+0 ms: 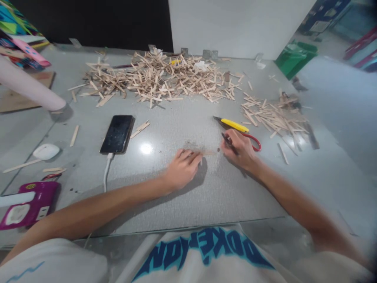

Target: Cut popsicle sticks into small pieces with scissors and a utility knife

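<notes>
My left hand (183,169) rests on the table with its fingers curled. From its fingertips a thin wooden stick (209,152) reaches to the right, lying flat on the surface. My right hand (240,149) is closed around a dark, pen-like tool (229,142); its lower tip is hidden or too blurred to make out. Just beyond the right hand lies a yellow utility knife (235,125). A red loop handle (255,142), apparently of scissors, sticks out beside that hand. Small dark specks dot the table near both hands.
A large heap of wooden sticks (165,80) spans the back, with a smaller pile (272,114) at right. To the left are a phone (118,134) on a white cable (106,173), a white earbud case (46,151) and a purple power box (44,196). A green bin (294,59) stands beyond.
</notes>
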`<state>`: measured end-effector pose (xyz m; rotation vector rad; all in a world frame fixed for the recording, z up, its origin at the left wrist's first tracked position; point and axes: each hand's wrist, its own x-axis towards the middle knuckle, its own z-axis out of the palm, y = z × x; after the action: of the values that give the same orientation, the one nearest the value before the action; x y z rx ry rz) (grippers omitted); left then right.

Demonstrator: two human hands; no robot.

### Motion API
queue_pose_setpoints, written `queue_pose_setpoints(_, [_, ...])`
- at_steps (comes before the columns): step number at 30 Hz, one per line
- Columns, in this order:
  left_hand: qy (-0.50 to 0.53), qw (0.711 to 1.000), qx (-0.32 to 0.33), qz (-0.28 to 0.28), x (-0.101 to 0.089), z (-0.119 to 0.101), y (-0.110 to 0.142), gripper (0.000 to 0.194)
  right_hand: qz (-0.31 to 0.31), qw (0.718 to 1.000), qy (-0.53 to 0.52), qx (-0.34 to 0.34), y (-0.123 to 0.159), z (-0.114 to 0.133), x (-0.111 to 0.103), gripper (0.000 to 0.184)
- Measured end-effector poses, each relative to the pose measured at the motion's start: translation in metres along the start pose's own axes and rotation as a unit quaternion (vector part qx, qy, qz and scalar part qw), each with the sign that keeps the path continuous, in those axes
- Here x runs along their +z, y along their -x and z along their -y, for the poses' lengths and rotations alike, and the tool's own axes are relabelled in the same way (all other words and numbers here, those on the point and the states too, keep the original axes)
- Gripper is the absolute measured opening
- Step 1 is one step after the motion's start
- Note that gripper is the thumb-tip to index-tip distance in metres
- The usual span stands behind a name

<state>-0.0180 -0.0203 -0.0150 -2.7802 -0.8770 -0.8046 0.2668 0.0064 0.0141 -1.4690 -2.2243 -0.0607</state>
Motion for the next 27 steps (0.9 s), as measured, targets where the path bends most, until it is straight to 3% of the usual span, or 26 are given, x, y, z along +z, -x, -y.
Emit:
queue_pose_setpoints(3, [-0.021, 0.999, 0.025, 0.017, -0.003, -0.007, 0.003, 0.03, -0.031, 0.991, -0.127, -0.017, 0.003, 0.005, -0.003, 0.006])
queue_pose_setpoints(6, [-0.018, 0.999, 0.022, 0.03, -0.004, -0.01, 0.005, 0.033, -0.013, 0.973, -0.23, 0.018, 0.001, 0.015, -0.006, 0.006])
queue_pose_setpoints(9, [-0.029, 0.999, 0.017, 0.02, -0.004, -0.012, 0.006, 0.032, 0.058, 0.937, -0.332, 0.092, -0.002, 0.023, -0.006, 0.012])
queue_pose_setpoints(12, [-0.053, 0.998, 0.038, 0.008, -0.004, -0.014, 0.006, 0.029, 0.147, 0.875, -0.43, 0.164, -0.002, 0.029, -0.004, 0.021])
queue_pose_setpoints(15, [-0.077, 0.995, 0.063, 0.009, -0.005, -0.016, 0.006, 0.028, 0.198, 0.841, -0.464, 0.194, -0.001, 0.033, -0.003, 0.032])
queue_pose_setpoints(22, [-0.076, 0.995, 0.06, 0.016, -0.009, -0.02, 0.004, 0.026, 0.218, 0.82, -0.483, 0.216, -0.005, 0.043, -0.004, 0.045])
queue_pose_setpoints(27, [-0.055, 0.996, 0.032, 0.059, -0.011, -0.019, 0.001, 0.031, 0.235, 0.764, -0.545, 0.254, -0.009, 0.043, -0.006, 0.053])
